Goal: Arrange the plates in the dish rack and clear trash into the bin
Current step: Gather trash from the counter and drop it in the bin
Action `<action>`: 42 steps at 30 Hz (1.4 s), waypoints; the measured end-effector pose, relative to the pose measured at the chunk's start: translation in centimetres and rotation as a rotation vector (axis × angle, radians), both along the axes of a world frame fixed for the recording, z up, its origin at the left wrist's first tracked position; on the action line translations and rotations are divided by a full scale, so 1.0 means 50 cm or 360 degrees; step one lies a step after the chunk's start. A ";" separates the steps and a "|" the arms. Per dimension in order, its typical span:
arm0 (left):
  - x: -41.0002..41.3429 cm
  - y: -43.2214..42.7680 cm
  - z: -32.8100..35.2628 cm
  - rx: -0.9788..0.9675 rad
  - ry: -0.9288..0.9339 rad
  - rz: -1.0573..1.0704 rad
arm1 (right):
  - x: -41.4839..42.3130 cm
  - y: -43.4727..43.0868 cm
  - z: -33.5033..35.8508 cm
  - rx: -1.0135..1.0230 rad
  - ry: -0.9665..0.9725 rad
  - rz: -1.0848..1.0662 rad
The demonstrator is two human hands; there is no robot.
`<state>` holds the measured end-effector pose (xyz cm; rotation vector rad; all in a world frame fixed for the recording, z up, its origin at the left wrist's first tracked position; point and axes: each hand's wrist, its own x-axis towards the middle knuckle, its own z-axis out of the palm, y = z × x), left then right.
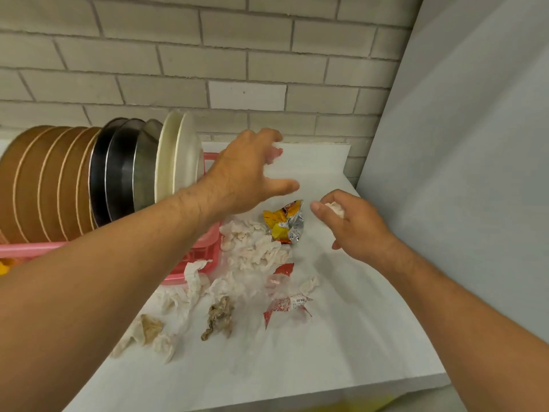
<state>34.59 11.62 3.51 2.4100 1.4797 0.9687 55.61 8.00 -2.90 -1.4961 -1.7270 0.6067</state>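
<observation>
Stained crumpled tissues [150, 330] nearest; right hand [355, 226] holds soft white wad [334, 208].

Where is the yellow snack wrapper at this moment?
In the head view, the yellow snack wrapper lies on the white counter near the centre, right of the pink dish rack and against the crumpled tissues.

The white counter [350, 337] before me is my mark. Behind it rises a wall of pale bricks [208, 55] with darker joints. At its right end a plain light-grey panel [475, 144] stands upright, meeting the bricks. The light is soft and even.
</observation>
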 end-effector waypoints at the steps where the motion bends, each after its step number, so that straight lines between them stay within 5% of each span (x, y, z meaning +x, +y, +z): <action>1: -0.008 -0.007 -0.001 -0.0090 0.0068 -0.0014 | -0.010 -0.009 0.005 -0.0004 0.0004 -0.0032; 4: -0.039 -0.029 -0.008 -0.0198 0.0162 -0.0054 | -0.043 -0.039 0.024 0.0055 -0.0011 -0.0159; 12: -0.198 -0.180 0.008 0.0107 0.0042 -0.0405 | -0.223 -0.197 0.076 0.0100 0.0209 -0.0234; 20: -0.402 -0.347 -0.054 0.0043 -0.0065 -0.0390 | -0.442 -0.391 -0.006 0.0143 -0.0099 -0.0347; 35: -0.505 -0.539 -0.382 -0.0602 0.0240 -0.0520 | -0.499 -0.625 -0.302 -0.0707 -0.0055 -0.0243; 42: -0.470 -0.620 -0.519 -0.0865 0.0283 -0.0405 | -0.464 -0.725 -0.402 -0.0934 -0.0325 -0.0112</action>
